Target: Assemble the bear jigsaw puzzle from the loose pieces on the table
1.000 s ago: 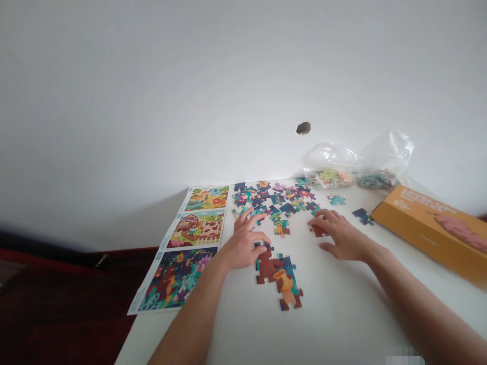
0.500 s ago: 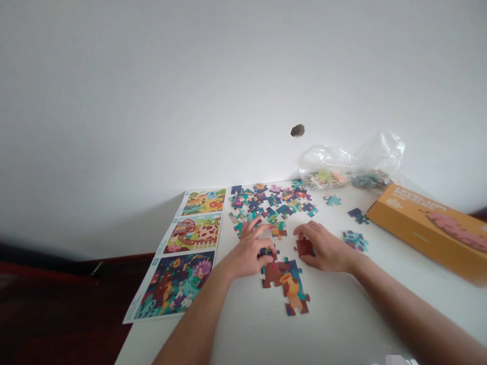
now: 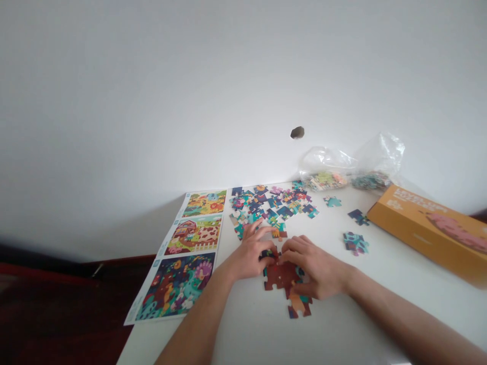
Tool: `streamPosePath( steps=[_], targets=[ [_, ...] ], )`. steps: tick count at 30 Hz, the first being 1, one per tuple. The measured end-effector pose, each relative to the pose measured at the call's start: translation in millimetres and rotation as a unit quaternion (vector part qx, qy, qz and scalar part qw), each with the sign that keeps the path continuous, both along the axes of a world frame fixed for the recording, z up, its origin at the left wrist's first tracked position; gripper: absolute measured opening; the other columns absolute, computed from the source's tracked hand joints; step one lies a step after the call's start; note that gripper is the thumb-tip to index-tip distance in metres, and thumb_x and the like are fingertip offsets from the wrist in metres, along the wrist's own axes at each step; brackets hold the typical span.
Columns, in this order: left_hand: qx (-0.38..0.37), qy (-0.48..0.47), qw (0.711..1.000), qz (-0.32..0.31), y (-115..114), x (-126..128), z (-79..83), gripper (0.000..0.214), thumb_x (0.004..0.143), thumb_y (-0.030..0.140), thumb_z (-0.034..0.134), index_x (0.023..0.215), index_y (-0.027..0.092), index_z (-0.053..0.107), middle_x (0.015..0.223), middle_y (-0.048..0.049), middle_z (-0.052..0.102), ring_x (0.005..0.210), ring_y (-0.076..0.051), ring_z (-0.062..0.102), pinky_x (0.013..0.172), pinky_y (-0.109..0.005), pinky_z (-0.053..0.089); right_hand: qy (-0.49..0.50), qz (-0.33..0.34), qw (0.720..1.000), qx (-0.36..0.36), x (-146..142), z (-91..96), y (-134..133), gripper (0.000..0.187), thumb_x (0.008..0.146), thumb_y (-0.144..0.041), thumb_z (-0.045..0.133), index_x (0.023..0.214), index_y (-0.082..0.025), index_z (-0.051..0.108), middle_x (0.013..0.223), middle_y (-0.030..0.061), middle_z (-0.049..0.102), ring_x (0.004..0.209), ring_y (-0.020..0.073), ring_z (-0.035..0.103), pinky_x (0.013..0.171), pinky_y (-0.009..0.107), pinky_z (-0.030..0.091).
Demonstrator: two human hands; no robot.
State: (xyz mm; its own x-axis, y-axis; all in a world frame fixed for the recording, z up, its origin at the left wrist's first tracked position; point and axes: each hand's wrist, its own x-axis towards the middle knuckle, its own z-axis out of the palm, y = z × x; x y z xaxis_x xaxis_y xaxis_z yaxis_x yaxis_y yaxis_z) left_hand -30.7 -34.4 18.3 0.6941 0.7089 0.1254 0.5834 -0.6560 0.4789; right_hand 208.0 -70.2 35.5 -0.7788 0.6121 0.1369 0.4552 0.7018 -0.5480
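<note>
My left hand (image 3: 249, 257) bends its thumb and forefinger onto a dark puzzle piece (image 3: 268, 252) at the top of a small joined group, its other fingers stretched toward the loose pieces. My right hand (image 3: 317, 266) curls over the group's upper right, fingertips and thumb on a brown puzzle piece (image 3: 289, 272) that it partly hides. Brown pieces (image 3: 273, 280) lie beneath both hands, and an orange-and-brown piece (image 3: 300, 306) shows below my right thumb. I cannot tell whether the held brown piece is fully seated.
Loose puzzle pieces (image 3: 285, 212) spread behind my hands, with a few single pieces (image 3: 356, 243) to the right. A sheet of three printed pictures (image 3: 180, 289) lies at left. Plastic bags of pieces (image 3: 327, 180) stand by the wall; an orange box (image 3: 429, 233) sits at right.
My right hand has moved left with the brown puzzle piece, from beside the joined group to over it. My left hand has stayed almost still at the group's upper left.
</note>
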Motion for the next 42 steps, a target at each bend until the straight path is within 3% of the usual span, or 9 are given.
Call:
streamPosePath(
  steps=[11,19,31,37,42],
  targets=[
    [0.001,-0.003,1.000,0.002,1.8,-1.8,-1.7,0.011,0.080,0.021,0.073,0.090,0.026,0.073,0.145,-0.0026,0.047,0.145,-0.035,0.019,0.118,-0.062,0.017,-0.017,-0.023,1.000,-0.007,9.2,-0.9,6.6,0.032,0.077,-0.034,0.074,0.104,-0.021,0.064,0.094,0.0047,0.062,0.090,0.0203,0.056,0.082,0.035,0.035],
    [-0.001,-0.001,1.000,0.006,2.9,-2.3,-2.8,0.022,0.079,0.023,0.075,0.099,0.029,0.072,0.145,-0.0029,0.046,0.146,-0.034,0.017,0.118,-0.062,0.018,-0.011,-0.123,0.992,0.024,23.9,-13.3,21.3,0.035,0.083,-0.041,0.071,0.111,-0.021,0.064,0.102,0.0085,0.062,0.098,0.0238,0.055,0.087,0.038,0.039],
    [0.000,0.004,1.000,0.008,2.7,-3.0,-2.6,0.021,0.079,0.025,0.075,0.100,0.029,0.073,0.144,-0.0036,0.048,0.145,-0.036,0.019,0.118,-0.062,0.018,0.015,-0.095,0.995,0.017,21.8,-24.6,23.8,0.029,0.090,-0.038,0.064,0.117,-0.027,0.067,0.108,0.0096,0.058,0.100,0.0238,0.054,0.091,0.041,0.041],
    [0.001,0.004,1.000,0.010,2.8,-3.1,-3.6,0.022,0.079,0.026,0.075,0.100,0.029,0.073,0.144,-0.0032,0.048,0.145,-0.035,0.018,0.118,-0.062,0.019,0.010,-0.097,0.995,0.008,22.2,-20.6,23.7,0.028,0.092,-0.035,0.061,0.119,-0.033,0.068,0.107,0.0075,0.057,0.100,0.0230,0.052,0.091,0.041,0.039],
    [0.005,0.000,1.000,0.008,2.7,-3.3,-4.9,0.020,0.078,0.025,0.076,0.098,0.028,0.073,0.144,-0.0036,0.048,0.145,-0.035,0.019,0.118,-0.061,0.019,-0.006,-0.110,0.994,0.012,22.6,-16.5,22.6,0.024,0.093,-0.037,0.059,0.113,-0.032,0.071,0.105,0.0077,0.057,0.098,0.0223,0.053,0.089,0.040,0.039]
  ],
)
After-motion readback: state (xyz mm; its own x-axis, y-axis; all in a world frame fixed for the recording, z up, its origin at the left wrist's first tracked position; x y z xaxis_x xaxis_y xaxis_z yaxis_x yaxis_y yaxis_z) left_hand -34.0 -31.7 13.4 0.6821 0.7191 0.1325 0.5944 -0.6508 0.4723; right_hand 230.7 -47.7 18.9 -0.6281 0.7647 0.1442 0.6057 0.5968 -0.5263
